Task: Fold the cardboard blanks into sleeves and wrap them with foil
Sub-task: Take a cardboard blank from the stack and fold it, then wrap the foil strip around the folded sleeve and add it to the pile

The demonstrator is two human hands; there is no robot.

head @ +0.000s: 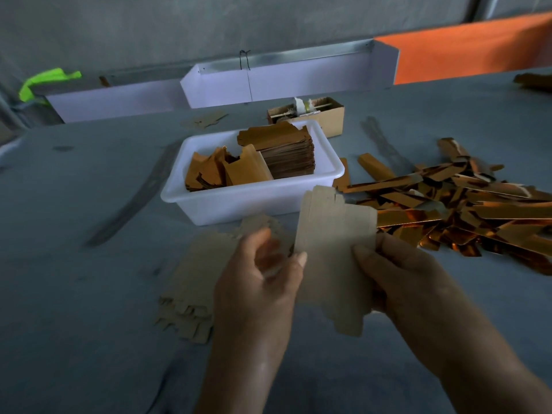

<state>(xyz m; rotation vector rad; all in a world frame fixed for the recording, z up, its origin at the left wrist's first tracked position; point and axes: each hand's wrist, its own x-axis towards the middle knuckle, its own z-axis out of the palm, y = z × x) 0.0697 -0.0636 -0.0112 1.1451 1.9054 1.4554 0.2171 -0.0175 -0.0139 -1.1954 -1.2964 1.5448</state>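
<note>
Worktop: the wide grey worktop [89,294] carries everything.
Foil pile: shiny copper foil-wrapped sleeves [466,201] lie heaped on the right.
Tub: a white plastic tub [254,201] holds stacked foil pieces.
Stack: flat brown cardboard blanks [191,282] lie under the left hand.
Held blank: one thin brown cardboard blank [334,252] is up between both hands. It looks light and bendy; best held by the side edges.
Grip: the left hand [260,282] pinches its left edge; the right hand [400,273] pinches its right edge.
</note>
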